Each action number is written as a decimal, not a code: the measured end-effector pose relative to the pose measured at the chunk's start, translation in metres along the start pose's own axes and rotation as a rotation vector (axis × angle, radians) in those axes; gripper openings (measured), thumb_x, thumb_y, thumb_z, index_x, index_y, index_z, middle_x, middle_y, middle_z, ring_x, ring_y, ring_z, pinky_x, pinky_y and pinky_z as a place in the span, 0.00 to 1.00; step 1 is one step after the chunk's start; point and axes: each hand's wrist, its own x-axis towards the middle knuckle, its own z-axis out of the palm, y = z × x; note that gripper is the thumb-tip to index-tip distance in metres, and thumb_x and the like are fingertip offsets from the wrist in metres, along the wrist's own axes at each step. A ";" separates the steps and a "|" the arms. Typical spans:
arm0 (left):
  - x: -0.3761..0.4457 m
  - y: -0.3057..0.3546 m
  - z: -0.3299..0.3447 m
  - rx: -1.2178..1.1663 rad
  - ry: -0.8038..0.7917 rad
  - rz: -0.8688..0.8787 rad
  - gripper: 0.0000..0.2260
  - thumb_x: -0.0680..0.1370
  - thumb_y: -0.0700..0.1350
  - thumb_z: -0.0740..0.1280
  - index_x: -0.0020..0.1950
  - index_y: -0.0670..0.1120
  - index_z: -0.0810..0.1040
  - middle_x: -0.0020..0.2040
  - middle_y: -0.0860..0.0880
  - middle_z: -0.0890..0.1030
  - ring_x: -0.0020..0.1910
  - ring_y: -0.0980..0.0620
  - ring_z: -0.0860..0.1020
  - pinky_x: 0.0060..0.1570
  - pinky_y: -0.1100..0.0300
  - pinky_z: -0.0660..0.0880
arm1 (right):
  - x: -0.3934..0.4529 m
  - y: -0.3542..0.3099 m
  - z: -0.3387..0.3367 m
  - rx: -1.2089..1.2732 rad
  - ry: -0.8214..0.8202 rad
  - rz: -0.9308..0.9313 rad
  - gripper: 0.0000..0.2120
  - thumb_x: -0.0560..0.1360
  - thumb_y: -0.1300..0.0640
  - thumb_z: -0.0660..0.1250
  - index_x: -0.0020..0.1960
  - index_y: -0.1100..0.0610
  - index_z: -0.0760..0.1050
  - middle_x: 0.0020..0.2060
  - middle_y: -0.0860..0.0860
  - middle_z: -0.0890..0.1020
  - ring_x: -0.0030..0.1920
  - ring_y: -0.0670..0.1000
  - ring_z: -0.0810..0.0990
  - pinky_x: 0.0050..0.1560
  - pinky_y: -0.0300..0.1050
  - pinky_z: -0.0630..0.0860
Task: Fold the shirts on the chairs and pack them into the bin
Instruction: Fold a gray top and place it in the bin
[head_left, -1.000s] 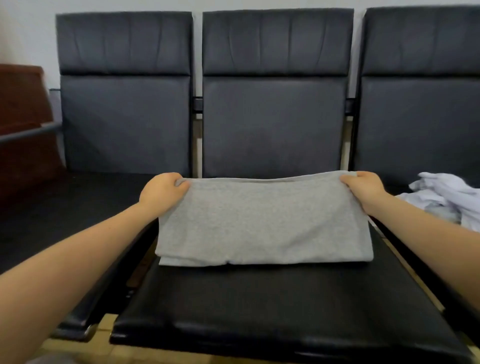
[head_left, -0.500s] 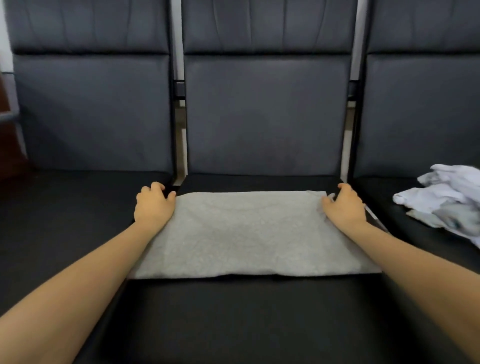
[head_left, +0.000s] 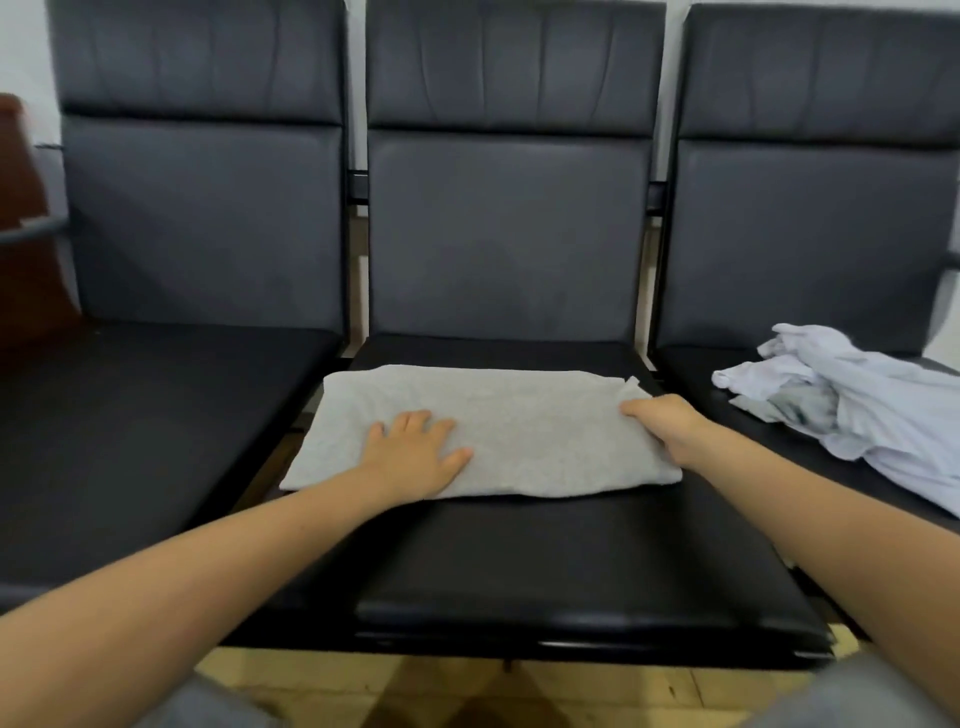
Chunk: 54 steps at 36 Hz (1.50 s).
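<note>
Shirt (head_left: 498, 431), grey and folded into a flat rectangle, is laid across the rear half of the middle seat (head_left: 545, 561), its left end hanging a little over the seat's left edge. A second ago it was held up by its two far corners; half a second ago it had been lowered flat with a hand at each far corner. Now the left hand (head_left: 415, 452) has been moved inward and is pressed palm-down on the left part of the cloth, fingers spread open and gripping nothing. The right hand (head_left: 670, 426) has been shifted to the right edge, where the fingers appear curled around the shirt's end; how much cloth is pinched cannot be told, since the fingertips are hidden beneath. From this it is judged that the lengthwise fold is done and that a crosswise fold, right end over left, is being prepared, with the left palm used as an anchor. A heap of unfolded white shirts (head_left: 862, 400) is seen on the right seat, near its back edge, well apart from the grey one, so more folding is left. No bin is in view, and packing is not yet begun.
</note>
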 end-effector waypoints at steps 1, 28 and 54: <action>-0.003 0.002 -0.001 -0.002 -0.002 0.025 0.27 0.80 0.64 0.49 0.77 0.57 0.56 0.78 0.49 0.55 0.77 0.47 0.54 0.73 0.46 0.53 | -0.001 0.001 -0.004 0.113 -0.021 0.071 0.22 0.73 0.54 0.70 0.65 0.59 0.71 0.59 0.56 0.78 0.52 0.58 0.78 0.45 0.49 0.75; -0.008 -0.056 -0.021 -0.379 0.188 -0.011 0.12 0.80 0.48 0.60 0.59 0.49 0.79 0.55 0.52 0.80 0.54 0.51 0.77 0.53 0.56 0.75 | -0.086 -0.065 0.106 -0.290 -0.706 -0.223 0.12 0.80 0.51 0.62 0.60 0.56 0.75 0.42 0.53 0.83 0.34 0.48 0.80 0.29 0.38 0.68; 0.018 -0.006 -0.011 -0.270 0.164 0.065 0.22 0.80 0.58 0.58 0.71 0.50 0.68 0.67 0.46 0.71 0.65 0.46 0.69 0.63 0.50 0.68 | -0.037 -0.023 0.065 0.175 -0.198 -0.062 0.18 0.72 0.58 0.71 0.59 0.64 0.73 0.52 0.59 0.81 0.44 0.55 0.82 0.36 0.43 0.76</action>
